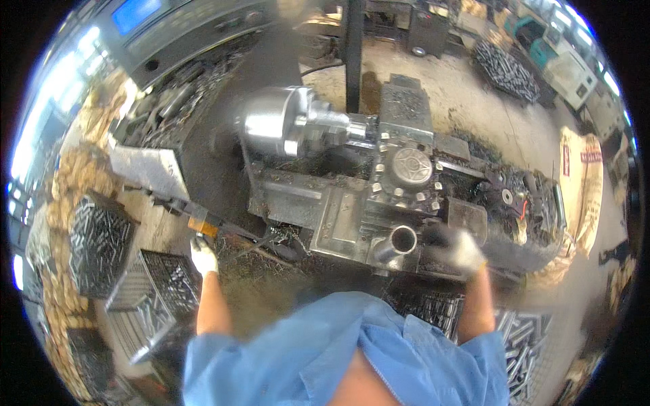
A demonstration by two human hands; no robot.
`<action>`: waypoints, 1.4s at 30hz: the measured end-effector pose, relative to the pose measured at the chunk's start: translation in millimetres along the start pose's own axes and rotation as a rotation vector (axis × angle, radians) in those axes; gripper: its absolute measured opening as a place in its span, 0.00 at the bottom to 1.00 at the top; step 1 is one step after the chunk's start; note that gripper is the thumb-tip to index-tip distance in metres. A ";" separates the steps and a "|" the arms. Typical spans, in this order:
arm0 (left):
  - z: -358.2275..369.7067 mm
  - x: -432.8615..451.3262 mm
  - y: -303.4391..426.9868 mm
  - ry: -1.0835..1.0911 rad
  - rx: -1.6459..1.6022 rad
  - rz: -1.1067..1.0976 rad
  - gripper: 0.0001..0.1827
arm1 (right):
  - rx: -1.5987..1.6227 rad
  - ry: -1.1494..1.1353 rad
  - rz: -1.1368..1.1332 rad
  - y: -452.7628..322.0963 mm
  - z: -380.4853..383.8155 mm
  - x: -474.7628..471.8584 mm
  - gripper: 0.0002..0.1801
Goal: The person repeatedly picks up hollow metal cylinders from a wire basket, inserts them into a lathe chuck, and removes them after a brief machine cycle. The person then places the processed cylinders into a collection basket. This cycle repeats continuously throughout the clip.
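A metal lathe stands before me, with its shiny chuck at the left. The chuck's jaws point toward a metal workpiece. On the carriage sits a square tool post with several clamping bolts around its round cap. My left hand, in a white glove, is at a small knob below an orange block; its grip is not clear. My right hand, also gloved, is motion-blurred over the carriage's front right, beside an upright metal tube. Its fingers are too blurred to read.
Wire baskets with metal pieces stand at my lower left. More metal rods lie at the lower right. A bin of parts is at the back right. Tools and a paper sack lie right of the carriage.
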State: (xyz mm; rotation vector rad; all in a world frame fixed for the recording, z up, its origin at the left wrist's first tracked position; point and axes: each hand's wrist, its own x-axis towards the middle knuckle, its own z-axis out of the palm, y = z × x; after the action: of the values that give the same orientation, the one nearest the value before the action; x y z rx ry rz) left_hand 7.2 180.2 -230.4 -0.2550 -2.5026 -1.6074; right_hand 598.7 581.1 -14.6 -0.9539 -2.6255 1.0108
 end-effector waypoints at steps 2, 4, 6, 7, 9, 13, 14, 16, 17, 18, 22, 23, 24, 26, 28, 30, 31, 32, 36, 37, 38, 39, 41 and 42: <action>-0.6 2.8 8.1 -0.123 -0.533 -0.402 0.09 | 0.101 0.143 -0.083 -7.8 -45.8 15.1 0.24; 2.0 -9.6 18.2 -0.137 -0.477 -0.490 0.18 | 0.229 0.240 -0.014 -24.1 -78.4 48.3 0.24; 11.3 -37.3 24.9 -0.069 -0.112 -0.360 0.40 | 0.298 0.278 -0.025 -43.7 -93.4 103.1 0.27; 15.2 -63.5 25.0 -0.110 -0.139 -0.480 0.49 | 0.317 0.281 -0.122 -52.8 -93.7 137.6 0.30; 34.4 -111.2 18.2 -0.204 0.070 -0.445 0.44 | 0.125 0.283 -0.250 -66.6 -80.4 214.2 0.35; 59.9 -180.0 5.4 -0.432 -0.485 -0.585 0.42 | -0.351 -0.248 -0.039 -61.2 -28.4 345.8 0.39; 57.9 -196.1 8.5 -0.483 -0.189 -0.426 0.35 | -0.465 -0.465 -0.037 -51.4 -20.8 364.4 0.35; 41.1 -209.2 18.9 -0.480 0.157 -0.338 0.36 | -0.524 -0.630 -0.193 -23.8 -25.4 379.7 0.21; 27.9 -217.9 25.9 -0.438 0.233 -0.432 0.42 | -0.645 -0.614 -0.288 -7.5 -39.4 377.8 0.19; 13.4 -217.6 32.2 -0.484 0.239 -0.435 0.42 | -0.753 -0.606 -0.153 8.8 -60.7 371.2 0.19; -19.4 -216.8 53.9 -0.495 0.205 -0.493 0.36 | -1.007 -0.294 0.252 45.2 -158.1 338.4 0.23; -18.4 -204.6 64.4 -0.559 0.240 -0.412 0.35 | -1.064 -0.177 0.370 42.6 -168.1 337.2 0.24; -5.3 -194.1 78.7 -0.599 0.375 -0.323 0.35 | -1.006 -0.145 0.301 35.4 -168.6 339.6 0.26; 31.9 -154.7 123.2 -0.592 0.574 0.022 0.36 | -0.795 -0.119 0.132 9.7 -143.9 352.4 0.36; 88.5 -105.7 186.9 -0.466 0.414 0.482 0.41 | -0.535 -0.130 -0.337 -22.7 -96.0 367.5 0.40; 145.8 -58.7 254.2 -0.332 0.325 0.852 0.46 | -0.587 -0.413 -0.117 -48.3 -47.7 375.6 0.40; 167.8 -41.1 281.3 -0.237 0.354 1.055 0.46 | -0.542 -0.575 -0.074 -55.2 -30.1 376.8 0.40; 196.9 -24.3 307.2 -0.208 0.310 1.096 0.45 | -0.557 -0.565 -0.029 -57.9 -18.6 377.3 0.39; 243.5 9.0 343.5 -0.131 0.345 1.208 0.43 | -0.506 -0.692 -0.005 -45.4 -15.5 387.7 0.31; 248.2 12.7 341.8 -0.126 0.334 1.207 0.43 | -0.528 -0.771 0.176 -40.7 -18.2 392.5 0.32; 249.1 14.2 336.9 -0.088 0.280 1.249 0.43 | -0.280 -0.949 0.214 -36.7 -20.3 397.1 0.30; 251.2 16.7 332.1 -0.084 0.263 1.255 0.43 | -0.120 -1.016 0.279 -33.3 -21.1 400.6 0.29; 252.4 19.1 321.2 -0.155 0.270 1.209 0.43 | -0.196 -0.833 0.059 -28.4 -20.0 402.5 0.27; 252.7 18.8 316.5 -0.160 0.314 1.186 0.43 | -0.202 -0.797 0.025 -27.2 -20.1 400.7 0.26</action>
State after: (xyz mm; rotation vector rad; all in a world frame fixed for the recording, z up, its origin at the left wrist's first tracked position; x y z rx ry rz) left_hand 50.6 540.8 -50.4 -1.4850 -1.8963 -0.6984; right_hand 279.5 825.6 -8.5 -0.7109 -3.4148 1.3713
